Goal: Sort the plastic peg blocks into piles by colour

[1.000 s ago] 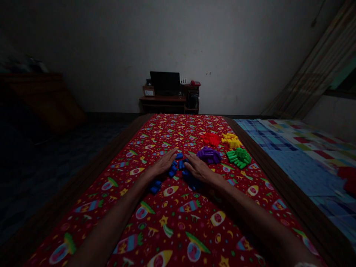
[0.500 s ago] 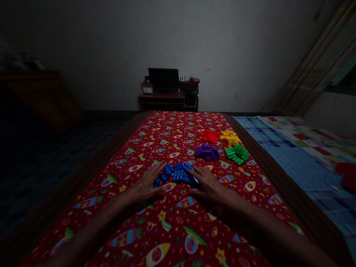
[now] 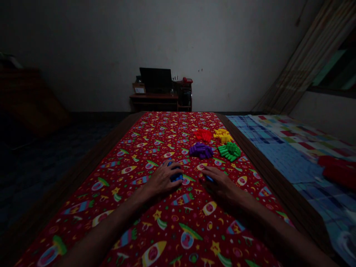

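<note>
Blue plastic building blocks (image 3: pixel 177 177) are bunched under my left hand (image 3: pixel 164 177), whose fingers curve over and around them on the red cloth. Parts of that bunch are hidden by the palm and fingers. My right hand (image 3: pixel 219 180) is a short way to the right, fingers bent, with another blue block (image 3: pixel 209 178) showing beneath them. How many blocks the right hand covers cannot be seen. Beyond the hands lie a heap of purple blocks (image 3: pixel 200 150) and a heap of green blocks (image 3: pixel 229 151).
Farther back are heaps of red blocks (image 3: pixel 203 135) and yellow blocks (image 3: pixel 223 136). A patterned red cloth (image 3: pixel 155 218) covers the long table, with a dark wooden edge (image 3: pixel 250 152) along it. A monitor (image 3: pixel 155 80) stands on a desk by the wall; checked bedding (image 3: pixel 267 148) lies right.
My hands have moved apart from the spread blue blocks. The left has gone right and closed over a bunch; the right has shifted right with a blue block. The view has turned slightly right.
</note>
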`<state>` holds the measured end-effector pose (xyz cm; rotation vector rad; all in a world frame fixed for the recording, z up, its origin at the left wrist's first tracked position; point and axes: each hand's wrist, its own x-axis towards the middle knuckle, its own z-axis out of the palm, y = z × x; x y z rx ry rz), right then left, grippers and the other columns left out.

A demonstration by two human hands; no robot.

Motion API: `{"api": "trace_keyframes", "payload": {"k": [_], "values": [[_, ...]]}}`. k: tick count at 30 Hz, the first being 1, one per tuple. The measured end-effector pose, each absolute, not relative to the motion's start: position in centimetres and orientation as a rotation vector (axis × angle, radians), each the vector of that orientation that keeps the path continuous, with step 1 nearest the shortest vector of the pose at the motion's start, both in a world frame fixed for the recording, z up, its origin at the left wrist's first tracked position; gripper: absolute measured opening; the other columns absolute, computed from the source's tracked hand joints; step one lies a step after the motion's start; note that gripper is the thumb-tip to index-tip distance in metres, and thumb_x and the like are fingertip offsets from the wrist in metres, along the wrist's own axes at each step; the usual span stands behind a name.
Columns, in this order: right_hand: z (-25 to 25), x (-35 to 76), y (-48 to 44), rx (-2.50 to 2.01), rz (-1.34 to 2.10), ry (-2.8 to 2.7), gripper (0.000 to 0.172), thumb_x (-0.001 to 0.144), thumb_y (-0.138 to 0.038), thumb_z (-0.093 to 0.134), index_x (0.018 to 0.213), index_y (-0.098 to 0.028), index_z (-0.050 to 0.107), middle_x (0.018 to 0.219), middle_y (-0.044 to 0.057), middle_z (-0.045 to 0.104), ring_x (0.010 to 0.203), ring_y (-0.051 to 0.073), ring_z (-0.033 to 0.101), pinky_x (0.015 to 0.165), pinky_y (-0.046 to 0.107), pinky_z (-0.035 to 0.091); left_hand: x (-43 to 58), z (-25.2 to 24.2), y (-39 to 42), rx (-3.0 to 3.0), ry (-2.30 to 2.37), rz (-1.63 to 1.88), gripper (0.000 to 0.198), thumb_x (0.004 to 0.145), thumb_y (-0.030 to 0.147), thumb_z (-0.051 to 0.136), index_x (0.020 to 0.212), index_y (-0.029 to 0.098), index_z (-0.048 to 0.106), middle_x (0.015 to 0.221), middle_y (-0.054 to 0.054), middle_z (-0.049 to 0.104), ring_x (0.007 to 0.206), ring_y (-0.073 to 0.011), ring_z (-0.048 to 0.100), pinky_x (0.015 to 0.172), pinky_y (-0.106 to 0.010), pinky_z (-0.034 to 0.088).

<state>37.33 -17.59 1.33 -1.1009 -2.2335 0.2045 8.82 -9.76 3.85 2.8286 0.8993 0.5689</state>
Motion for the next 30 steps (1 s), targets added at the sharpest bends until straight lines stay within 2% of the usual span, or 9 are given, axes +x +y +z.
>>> {"api": "trace_keyframes", "payload": {"k": [4, 7, 12, 14, 17, 20, 24, 27, 30], "values": [[1.0, 42.3, -18.2, -1.303, -0.005, -2.082, 0.037, 0.092, -0.03, 0.05, 0.127, -0.022, 0.057, 0.124, 0.015, 0.062, 0.113, 0.026, 0.06, 0.092, 0.044, 0.053, 7.9, 3.1, -9.9, 2.724, 0.883, 0.694, 0.028, 0.088, 0.041, 0.055, 0.106, 0.024, 0.067, 0.118, -0.006, 0.065, 0.113, -0.0259, 0.053, 0.102, -0.048, 0.041], [1.4, 43.0, -18.1, -1.358, -0.063, -2.072, 0.04, 0.091, -0.034, 0.053, 0.129, -0.02, 0.056, 0.129, 0.016, 0.058, 0.119, 0.028, 0.056, 0.094, 0.046, 0.051, 7.5, 2.7, -9.8, 2.581, 0.942, 0.802, 0.039, 0.093, 0.043, 0.043, 0.12, 0.022, 0.061, 0.124, -0.008, 0.063, 0.117, -0.025, 0.053, 0.104, -0.046, 0.041], [2.8, 35.8, -16.1, -1.167, -0.017, -2.182, 0.03, 0.093, -0.028, 0.05, 0.12, -0.02, 0.059, 0.115, 0.013, 0.065, 0.104, 0.022, 0.063, 0.088, 0.036, 0.053, 6.9, 2.4, -9.4, 2.247, 1.212, 0.988, 0.05, 0.096, 0.044, 0.026, 0.132, 0.019, 0.05, 0.134, -0.009, 0.056, 0.125, -0.0229, 0.05, 0.108, -0.043, 0.039], [2.8, 31.7, -15.4, -1.104, 0.067, -2.331, 0.034, 0.092, -0.03, 0.052, 0.125, -0.02, 0.055, 0.115, 0.013, 0.064, 0.102, 0.021, 0.062, 0.086, 0.035, 0.053, 6.6, 2.3, -9.2, 2.162, 1.288, 1.003, 0.052, 0.095, 0.045, 0.025, 0.133, 0.019, 0.049, 0.132, -0.009, 0.057, 0.122, -0.0232, 0.052, 0.106, -0.042, 0.041], [1.8, 27.4, -14.7, -1.071, 0.046, -2.463, 0.049, 0.09, -0.035, 0.057, 0.134, -0.017, 0.045, 0.129, 0.019, 0.054, 0.116, 0.027, 0.053, 0.094, 0.044, 0.048, 6.2, 1.9, -8.8, 2.15, 1.308, 0.982, 0.053, 0.094, 0.045, 0.026, 0.132, 0.017, 0.05, 0.131, -0.01, 0.058, 0.122, -0.0236, 0.053, 0.106, -0.043, 0.041], [0.8, 26.6, -14.5, -1.092, 0.011, -2.44, 0.045, 0.092, -0.025, 0.052, 0.136, -0.017, 0.043, 0.133, 0.019, 0.049, 0.123, 0.028, 0.047, 0.1, 0.046, 0.043, 6.0, 1.5, -8.6, 2.237, 1.25, 0.936, 0.051, 0.093, 0.043, 0.028, 0.13, 0.016, 0.052, 0.134, -0.011, 0.056, 0.125, -0.0227, 0.051, 0.108, -0.045, 0.039], [1.8, 29.6, -15.0, -1.061, 0.14, -2.405, 0.037, 0.091, -0.016, 0.049, 0.128, -0.022, 0.052, 0.117, 0.012, 0.06, 0.106, 0.021, 0.057, 0.09, 0.037, 0.049, 5.9, 1.2, -8.4, 2.365, 1.148, 0.889, 0.044, 0.093, 0.041, 0.035, 0.117, 0.017, 0.062, 0.129, -0.012, 0.059, 0.123, -0.0244, 0.052, 0.106, -0.048, 0.041], [3.4, 32.8, -16.1, -1.154, 0.283, -2.251, 0.028, 0.092, -0.018, 0.048, 0.117, -0.019, 0.06, 0.102, 0.01, 0.068, 0.089, 0.02, 0.063, 0.079, 0.033, 0.052, 5.8, 1.4, -8.4, 2.388, 1.135, 0.917, 0.04, 0.093, 0.038, 0.037, 0.111, 0.018, 0.066, 0.124, -0.012, 0.063, 0.12, -0.0249, 0.054, 0.103, -0.048, 0.044], [4.4, 34.9, -17.0, -1.257, 0.45, -1.957, 0.026, 0.093, -0.025, 0.047, 0.111, -0.019, 0.065, 0.099, 0.008, 0.072, 0.087, 0.02, 0.067, 0.077, 0.032, 0.053, 6.5, 2.6, -9.2, 2.413, 1.148, 1.022, 0.037, 0.094, 0.036, 0.037, 0.108, 0.019, 0.066, 0.125, -0.01, 0.062, 0.121, -0.0251, 0.052, 0.106, -0.05, 0.041]]}}
